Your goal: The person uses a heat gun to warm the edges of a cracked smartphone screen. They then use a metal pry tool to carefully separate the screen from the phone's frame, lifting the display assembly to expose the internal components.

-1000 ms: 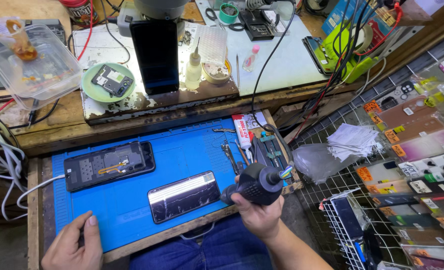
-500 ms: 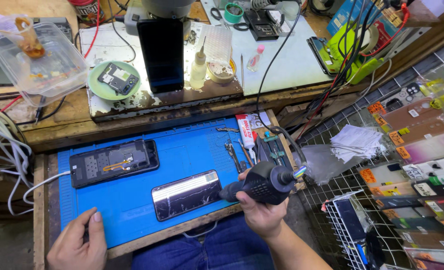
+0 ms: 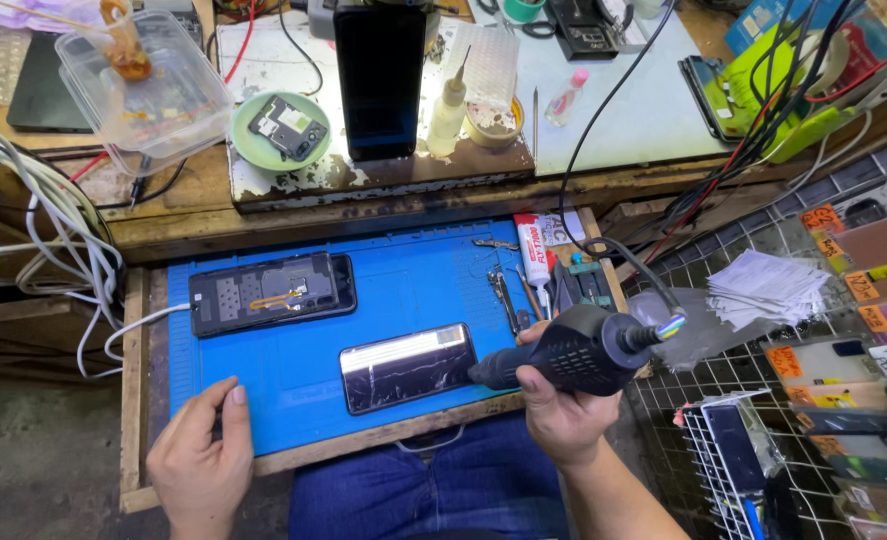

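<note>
A black heat gun (image 3: 574, 352) is gripped in the closed right hand (image 3: 564, 415), its nozzle held at the right edge of the cracked phone (image 3: 409, 366) lying on the blue mat (image 3: 414, 285). The left hand (image 3: 202, 470) is rested flat and empty at the mat's front edge. Edge heating is judged under way; steady nozzle aim along the edge is called for.

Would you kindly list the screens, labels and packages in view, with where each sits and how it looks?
Cracked phone screen: blue mat, near edge; glossy dark rectangle.
Opened phone: mat's far left; black, insides exposed.
Upright dark screen: rear shelf; tall black rectangle.
Glue tube: mat's right edge; white, red label.
Packaged cases: wire rack, right; orange tags.
</note>
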